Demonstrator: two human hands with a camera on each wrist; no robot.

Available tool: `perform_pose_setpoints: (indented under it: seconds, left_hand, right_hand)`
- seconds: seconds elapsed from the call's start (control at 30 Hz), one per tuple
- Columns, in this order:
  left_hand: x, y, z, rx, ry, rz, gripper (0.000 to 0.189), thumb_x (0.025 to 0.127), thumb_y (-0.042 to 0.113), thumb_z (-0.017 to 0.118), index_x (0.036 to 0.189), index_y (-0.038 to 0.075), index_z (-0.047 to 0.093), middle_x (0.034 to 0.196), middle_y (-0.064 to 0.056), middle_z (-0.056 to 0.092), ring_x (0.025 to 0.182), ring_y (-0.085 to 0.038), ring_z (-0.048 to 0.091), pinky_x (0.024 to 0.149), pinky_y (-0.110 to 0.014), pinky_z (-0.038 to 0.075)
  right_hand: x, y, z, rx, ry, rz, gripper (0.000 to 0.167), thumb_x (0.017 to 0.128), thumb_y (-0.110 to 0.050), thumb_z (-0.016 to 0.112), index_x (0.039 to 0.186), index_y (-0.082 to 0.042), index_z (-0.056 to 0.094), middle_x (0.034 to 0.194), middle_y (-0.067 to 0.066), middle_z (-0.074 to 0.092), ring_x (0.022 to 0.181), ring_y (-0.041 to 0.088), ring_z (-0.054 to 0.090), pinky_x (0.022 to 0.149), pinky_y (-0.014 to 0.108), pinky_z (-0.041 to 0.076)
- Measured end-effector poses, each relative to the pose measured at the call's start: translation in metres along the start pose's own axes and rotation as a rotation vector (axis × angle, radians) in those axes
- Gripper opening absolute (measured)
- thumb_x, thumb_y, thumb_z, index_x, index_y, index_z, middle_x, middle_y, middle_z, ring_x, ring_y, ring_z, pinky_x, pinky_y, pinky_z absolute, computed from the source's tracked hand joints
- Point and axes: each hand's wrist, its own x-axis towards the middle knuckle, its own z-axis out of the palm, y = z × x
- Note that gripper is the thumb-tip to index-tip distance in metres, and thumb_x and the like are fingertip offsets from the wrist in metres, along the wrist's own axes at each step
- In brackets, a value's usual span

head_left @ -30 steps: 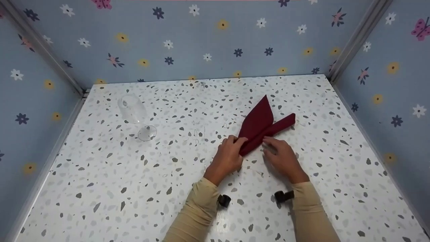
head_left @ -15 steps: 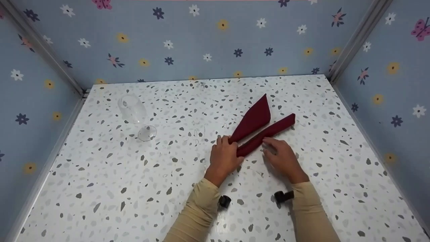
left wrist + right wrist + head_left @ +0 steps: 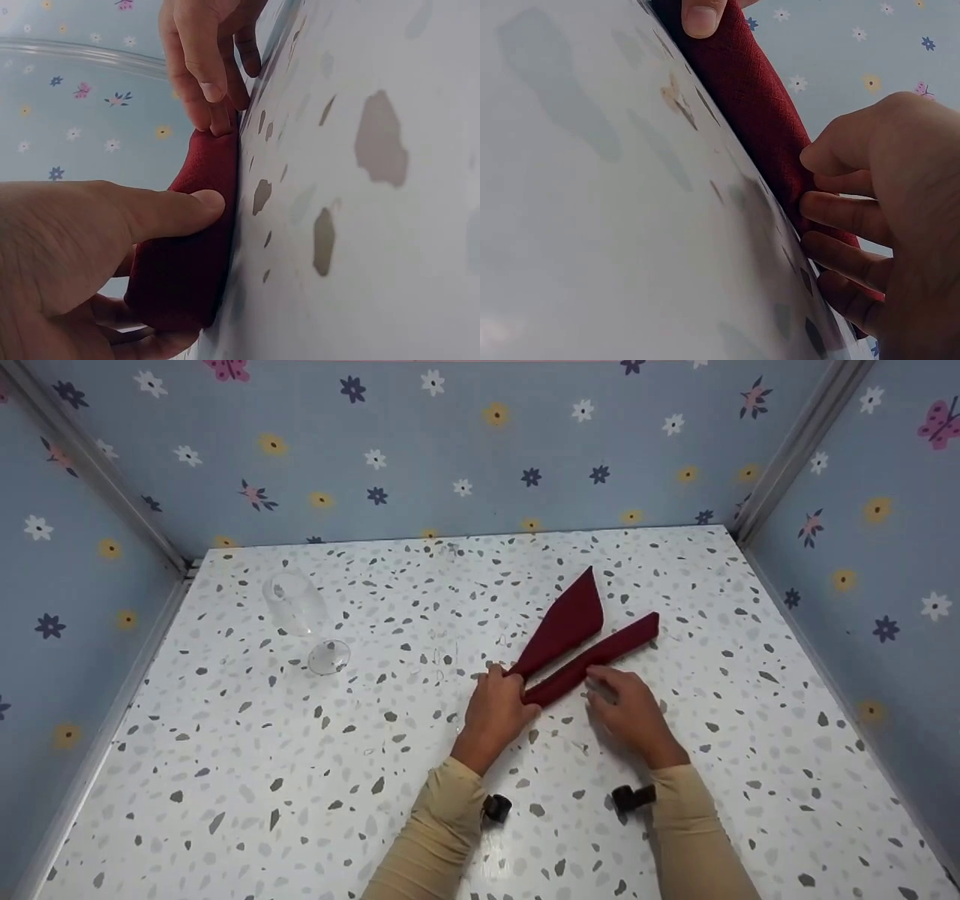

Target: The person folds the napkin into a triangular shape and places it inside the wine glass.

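1. The dark red folded cloth napkin (image 3: 566, 678) lies on the speckled tabletop (image 3: 262, 840), right of the middle; its long axis goes from near left to far right.
2. The left hand (image 3: 495, 709) pinches the near left end, thumb on the near face, fingers behind.
3. The right hand (image 3: 631, 718) touches the near side of the rolled strip (image 3: 619, 646), fingers slightly bent, not closed around it.
4. The pointed flap (image 3: 570, 619) lies left of this strip, a narrow gap between; the right hand is nearer to the strip's far end.
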Motion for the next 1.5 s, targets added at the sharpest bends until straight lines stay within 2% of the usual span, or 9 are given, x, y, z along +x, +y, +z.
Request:
perform_pose_setpoints:
  seconds: [0.1,0.33,0.53,0.73,0.93,1.17,1.33,1.5]
  left_hand:
    - [0.0,-0.003,0.0,-0.036,0.012,0.025,0.021,0.076,0.018,0.081,0.069,0.009,0.063,0.095,-0.013,0.058,0.084,-0.031,0.059,0.073,-0.041,0.053]
    - [-0.001,-0.009,-0.003,-0.094,0.059,0.092,0.018,0.076,0.012,0.079,0.075,0.007,0.062,0.09,-0.01,0.057,0.079,-0.029,0.059,0.072,-0.04,0.052]
    - [-0.001,-0.012,-0.007,-0.133,0.061,0.104,0.021,0.078,0.014,0.081,0.078,0.008,0.061,0.087,-0.006,0.055,0.078,-0.027,0.058,0.071,-0.038,0.051]
    - [-0.002,-0.014,-0.009,-0.177,0.08,0.128,0.024,0.08,0.015,0.081,0.078,0.009,0.058,0.085,-0.003,0.055,0.078,-0.024,0.058,0.071,-0.037,0.05]
    - [-0.005,-0.016,-0.011,-0.228,0.132,0.154,0.026,0.079,0.011,0.08,0.079,0.01,0.054,0.099,-0.006,0.062,0.088,-0.025,0.061,0.075,-0.036,0.052]
    - [-0.006,-0.015,-0.013,-0.278,0.192,0.212,0.022,0.078,0.003,0.076,0.082,0.008,0.055,0.115,-0.01,0.064,0.102,-0.024,0.063,0.085,-0.035,0.053]
    - [-0.006,-0.016,-0.014,-0.294,0.228,0.266,0.022,0.077,-0.001,0.074,0.085,0.008,0.055,0.12,-0.01,0.063,0.106,-0.021,0.062,0.087,-0.033,0.052]
    - [-0.005,-0.017,-0.015,-0.308,0.267,0.352,0.025,0.076,-0.003,0.074,0.084,0.008,0.054,0.123,-0.009,0.063,0.107,-0.02,0.062,0.087,-0.033,0.053]
  right_hand:
    - [0.0,0.0,0.002,0.019,-0.012,0.029,0.043,0.097,-0.016,0.066,0.138,-0.005,0.06,0.135,0.013,0.06,0.125,0.03,0.053,0.108,0.046,0.039]
    - [-0.001,-0.002,0.003,0.034,-0.016,0.049,0.045,0.097,-0.019,0.067,0.14,-0.007,0.058,0.136,0.012,0.059,0.128,0.03,0.051,0.109,0.047,0.038]
    - [-0.001,-0.003,0.004,0.057,-0.012,0.063,0.045,0.097,-0.018,0.067,0.14,-0.008,0.058,0.137,0.013,0.059,0.129,0.03,0.051,0.109,0.046,0.038]
    - [0.0,-0.006,0.008,0.135,-0.009,0.075,0.044,0.097,-0.015,0.067,0.139,-0.008,0.058,0.13,0.013,0.062,0.121,0.027,0.056,0.104,0.045,0.043]
    - [0.001,-0.008,0.011,0.157,0.0,0.06,0.046,0.096,-0.014,0.066,0.141,-0.006,0.056,0.131,0.013,0.062,0.12,0.027,0.057,0.102,0.044,0.044]
    - [0.001,-0.011,0.01,0.213,-0.002,0.074,0.053,0.098,-0.015,0.065,0.148,-0.008,0.048,0.135,0.011,0.061,0.122,0.026,0.057,0.102,0.045,0.044]
    - [0.001,-0.018,0.011,0.302,-0.004,0.069,0.058,0.099,-0.009,0.063,0.152,-0.004,0.039,0.14,0.018,0.056,0.125,0.033,0.056,0.102,0.05,0.043]
    - [0.001,-0.025,0.013,0.405,-0.004,0.066,0.064,0.099,-0.001,0.059,0.154,0.004,0.027,0.145,0.026,0.048,0.129,0.042,0.051,0.105,0.055,0.04]
